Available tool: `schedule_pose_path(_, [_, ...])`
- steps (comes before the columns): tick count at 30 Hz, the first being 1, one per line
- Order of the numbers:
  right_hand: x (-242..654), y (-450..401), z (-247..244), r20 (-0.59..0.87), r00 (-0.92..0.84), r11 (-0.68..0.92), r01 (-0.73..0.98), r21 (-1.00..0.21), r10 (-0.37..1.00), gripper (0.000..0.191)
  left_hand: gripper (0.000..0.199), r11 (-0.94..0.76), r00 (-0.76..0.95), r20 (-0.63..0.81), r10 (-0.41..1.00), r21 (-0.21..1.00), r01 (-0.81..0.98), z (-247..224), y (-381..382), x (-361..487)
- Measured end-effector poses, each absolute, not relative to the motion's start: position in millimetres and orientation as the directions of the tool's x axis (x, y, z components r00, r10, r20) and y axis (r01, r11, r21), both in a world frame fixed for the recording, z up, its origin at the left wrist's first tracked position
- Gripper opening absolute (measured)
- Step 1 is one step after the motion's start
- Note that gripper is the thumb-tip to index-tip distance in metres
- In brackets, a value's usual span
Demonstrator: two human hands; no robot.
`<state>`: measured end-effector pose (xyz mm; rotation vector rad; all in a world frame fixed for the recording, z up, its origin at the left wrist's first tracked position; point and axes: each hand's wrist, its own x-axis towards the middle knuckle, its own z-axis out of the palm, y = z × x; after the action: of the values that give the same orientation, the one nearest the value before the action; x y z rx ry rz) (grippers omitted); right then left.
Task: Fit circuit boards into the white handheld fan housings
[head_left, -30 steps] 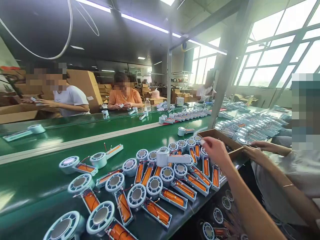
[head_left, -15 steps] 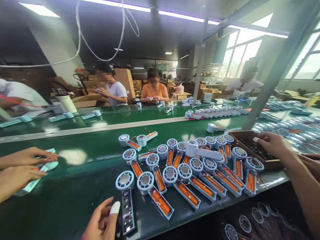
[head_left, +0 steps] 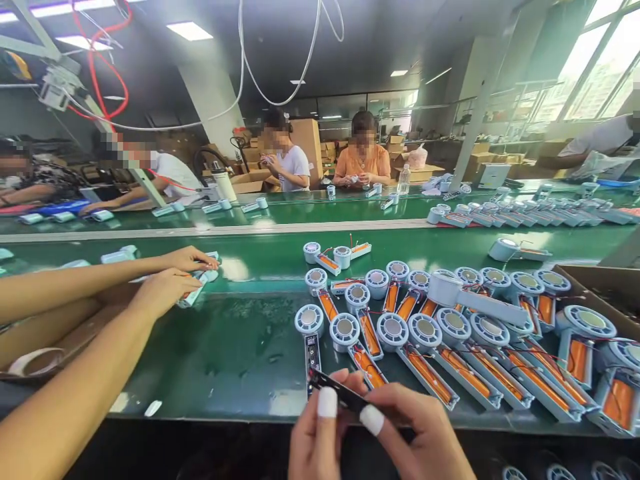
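Note:
A narrow black circuit board (head_left: 341, 392) is pinched between my two hands near the front edge of the bench. My left hand (head_left: 320, 427) grips its left end, and my right hand (head_left: 415, 427) has the right end; both thumbs wear white finger covers. Just behind it lies a pale blue handheld fan half (head_left: 309, 321) with a black board in its handle, partly hidden by my left hand. To the right, several more fan halves (head_left: 393, 330) with orange batteries and thin red wires lie in rows.
At the right edge stands a cardboard box (head_left: 585, 280) with dark parts inside. A co-worker's arms (head_left: 100, 347) reach in from the left over another fan part (head_left: 197, 290). Behind runs a green belt (head_left: 260, 230), with people seated across it.
My right hand has left the cardboard box and come to the front middle. My left hand has closed too, and both now hold the black circuit board. The view has swung left.

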<state>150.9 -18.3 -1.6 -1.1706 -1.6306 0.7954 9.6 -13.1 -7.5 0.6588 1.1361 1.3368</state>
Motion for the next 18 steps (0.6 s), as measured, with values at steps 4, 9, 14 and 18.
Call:
schedule_pose_path(4, [160,-15,1,0.497,-0.128,0.452,0.648,-0.613,0.858,0.024,0.052,0.148,-0.192,-0.184,0.964,0.97,-0.191,-6,-3,-14])
schedule_pose_path(9, [174,4,18,0.255,-0.297,0.382,0.823,-0.421,0.92,0.044,0.032,0.042,-0.131,-0.028,0.991,0.993,0.109,-15,-10,1])
schedule_pose_path(14, [171,20,17,0.113,-0.334,0.344,0.796,-0.498,0.936,0.027,0.026,0.053,-0.132,-0.031,0.991,0.985,0.164,-28,-9,12])
schedule_pose_path(18, [170,17,13,0.103,-0.3,0.283,0.651,-0.704,0.948,0.021,0.032,0.103,-0.167,-0.072,0.983,0.978,0.184,-24,-4,10])
